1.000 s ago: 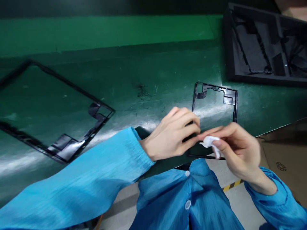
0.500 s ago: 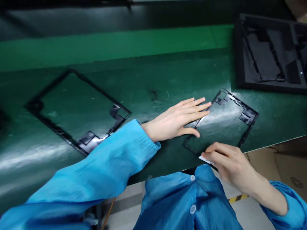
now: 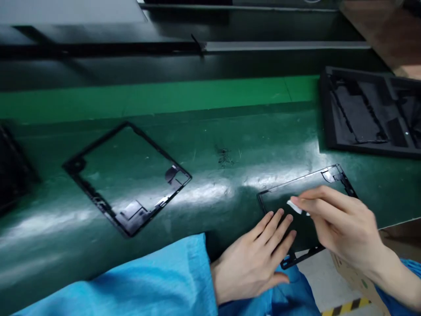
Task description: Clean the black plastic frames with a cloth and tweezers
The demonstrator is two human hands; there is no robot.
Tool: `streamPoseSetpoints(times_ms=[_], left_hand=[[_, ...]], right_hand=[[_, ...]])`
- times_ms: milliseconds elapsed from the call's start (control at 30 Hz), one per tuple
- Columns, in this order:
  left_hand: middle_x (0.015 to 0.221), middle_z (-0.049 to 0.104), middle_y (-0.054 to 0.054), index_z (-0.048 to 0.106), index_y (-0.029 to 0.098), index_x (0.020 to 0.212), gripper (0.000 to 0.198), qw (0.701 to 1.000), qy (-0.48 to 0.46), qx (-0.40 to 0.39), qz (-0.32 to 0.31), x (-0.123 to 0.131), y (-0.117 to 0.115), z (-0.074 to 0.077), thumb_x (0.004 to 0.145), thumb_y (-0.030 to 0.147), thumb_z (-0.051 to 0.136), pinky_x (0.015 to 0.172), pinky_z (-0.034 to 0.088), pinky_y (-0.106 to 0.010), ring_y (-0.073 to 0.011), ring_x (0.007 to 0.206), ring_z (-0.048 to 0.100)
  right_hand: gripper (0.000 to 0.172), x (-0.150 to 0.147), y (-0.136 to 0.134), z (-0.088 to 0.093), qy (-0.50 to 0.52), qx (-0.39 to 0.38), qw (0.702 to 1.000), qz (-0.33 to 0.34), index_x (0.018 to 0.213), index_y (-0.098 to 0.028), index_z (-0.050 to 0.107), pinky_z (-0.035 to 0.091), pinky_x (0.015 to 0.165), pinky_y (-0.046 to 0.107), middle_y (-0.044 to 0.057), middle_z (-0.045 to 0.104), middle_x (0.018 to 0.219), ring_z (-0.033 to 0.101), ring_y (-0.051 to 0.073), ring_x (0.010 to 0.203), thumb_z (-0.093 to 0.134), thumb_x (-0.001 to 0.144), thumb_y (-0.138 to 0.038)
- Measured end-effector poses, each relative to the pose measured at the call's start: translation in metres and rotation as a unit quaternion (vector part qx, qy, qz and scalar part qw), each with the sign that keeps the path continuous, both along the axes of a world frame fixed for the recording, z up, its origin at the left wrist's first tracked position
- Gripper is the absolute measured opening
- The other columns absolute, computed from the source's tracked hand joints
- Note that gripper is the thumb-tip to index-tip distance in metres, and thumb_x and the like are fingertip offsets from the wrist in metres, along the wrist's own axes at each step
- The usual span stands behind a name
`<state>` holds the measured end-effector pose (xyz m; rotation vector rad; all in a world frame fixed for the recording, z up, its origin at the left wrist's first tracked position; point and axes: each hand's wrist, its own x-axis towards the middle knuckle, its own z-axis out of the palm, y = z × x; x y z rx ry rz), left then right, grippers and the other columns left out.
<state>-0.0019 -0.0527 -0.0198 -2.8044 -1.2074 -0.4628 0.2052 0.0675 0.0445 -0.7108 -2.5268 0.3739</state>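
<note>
A thin black rectangular frame (image 3: 299, 177) lies on the green table at the right, its near corner reaching past the table edge. My left hand (image 3: 255, 254) rests flat over the near left side of this frame, fingers stretched out. Between the fingertips of my right hand (image 3: 344, 221) is a small folded white wipe (image 3: 295, 206), above the inside of the frame. Part of the frame's right side is hidden under my right hand. Farther left lies a second black frame (image 3: 95, 145), with dark flaps at its near and right corners; no hand touches it.
A black foam tray (image 3: 378, 149) holding similar black frames stands at the back right. Something dark and blurred (image 3: 13, 171) sits at the left edge. Dark marks (image 3: 224, 157) show mid-table, and a cardboard box (image 3: 351, 272) stands below the table's right edge.
The right-hand frame has been turned, and its near corner now overhangs the edge. My left hand has shifted nearer to me, my right hand up and rightward with the wipe. The view has tilted up.
</note>
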Motion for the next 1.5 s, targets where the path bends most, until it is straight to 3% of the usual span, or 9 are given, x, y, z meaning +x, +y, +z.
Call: streamPoseSetpoints(times_ms=[200,400,533,633,767,900,1133,1333,1500], left_hand=[[0.156,0.06,-0.022,0.058,0.011,0.154,0.064,1.0,0.025,-0.011,-0.013,0.0,-0.001,-0.002,0.109,0.056,0.051,0.129,0.024,-0.057,-0.0414,0.147,0.056],[0.15,0.067,-0.017,0.06,0.014,0.152,0.055,0.999,0.003,-0.027,-0.026,-0.004,-0.001,0.002,0.11,0.048,0.051,0.127,0.028,-0.056,-0.0363,0.139,0.064],[0.137,0.074,-0.02,0.066,0.008,0.141,0.057,0.999,-0.035,-0.003,-0.005,0.001,-0.002,0.004,0.107,0.053,0.058,0.125,0.031,-0.06,-0.0385,0.131,0.07],[0.136,0.075,-0.02,0.068,0.007,0.136,0.052,0.998,-0.054,-0.002,0.024,0.003,-0.007,0.005,0.103,0.047,0.065,0.126,0.029,-0.061,-0.0401,0.13,0.07],[0.146,0.067,-0.024,0.06,0.008,0.147,0.059,0.997,-0.032,-0.035,0.057,0.003,-0.016,0.004,0.101,0.046,0.061,0.13,0.022,-0.061,-0.0427,0.139,0.064],[0.144,0.068,-0.028,0.055,0.003,0.151,0.066,0.999,-0.006,-0.033,0.035,0.001,-0.021,0.002,0.101,0.046,0.06,0.132,0.019,-0.063,-0.0422,0.138,0.065],[0.14,0.07,-0.029,0.055,0.0,0.151,0.063,1.0,0.004,-0.021,0.011,-0.001,-0.018,0.003,0.105,0.043,0.055,0.132,0.012,-0.068,-0.0437,0.137,0.066],[0.141,0.069,-0.029,0.053,-0.002,0.152,0.064,1.0,0.007,-0.011,0.007,-0.001,-0.018,0.002,0.105,0.041,0.054,0.131,0.016,-0.07,-0.0441,0.137,0.065],[0.145,0.066,-0.03,0.056,-0.001,0.152,0.062,1.0,0.003,-0.01,0.002,-0.001,-0.017,0.003,0.105,0.04,0.055,0.13,0.017,-0.07,-0.0462,0.137,0.065]], right_hand=[[0.028,-0.035,0.026,-0.018,-0.077,0.075,0.99,0.092,0.109,-0.013,0.07,0.053,0.064,0.028,0.008,0.075,0.102,0.07,0.016,0.082,0.042,0.107,-0.005],[0.025,-0.051,0.026,-0.027,-0.094,0.1,0.985,0.105,0.098,-0.01,0.074,0.049,0.062,0.03,0.006,0.071,0.087,0.065,0.016,0.072,0.051,0.107,-0.008],[0.021,-0.056,0.024,-0.032,-0.088,0.128,0.982,0.107,0.094,-0.011,0.075,0.046,0.061,0.032,0.004,0.068,0.083,0.062,0.017,0.069,0.057,0.103,-0.007],[0.023,-0.054,0.022,-0.033,-0.096,0.141,0.981,0.093,0.093,-0.011,0.075,0.045,0.059,0.032,0.004,0.068,0.082,0.06,0.017,0.067,0.055,0.102,-0.004],[0.024,-0.051,0.019,-0.031,-0.1,0.128,0.984,0.072,0.092,-0.011,0.075,0.045,0.057,0.032,0.003,0.068,0.082,0.06,0.017,0.066,0.055,0.102,-0.003],[0.026,-0.055,0.015,-0.027,-0.113,0.126,0.984,0.054,0.089,-0.012,0.075,0.043,0.054,0.031,0.004,0.068,0.083,0.058,0.016,0.066,0.054,0.1,0.0],[0.026,-0.058,0.021,-0.024,-0.126,0.135,0.977,0.111,0.087,-0.014,0.073,0.042,0.053,0.031,0.003,0.068,0.084,0.057,0.016,0.066,0.054,0.103,-0.006],[0.028,-0.053,0.028,-0.024,-0.138,0.115,0.973,0.146,0.085,-0.016,0.07,0.04,0.053,0.031,0.001,0.069,0.087,0.055,0.013,0.066,0.053,0.105,-0.007],[0.027,-0.053,0.03,-0.026,-0.132,0.129,0.975,0.126,0.087,-0.016,0.071,0.039,0.053,0.031,0.001,0.072,0.09,0.06,0.012,0.068,0.053,0.104,-0.004]])
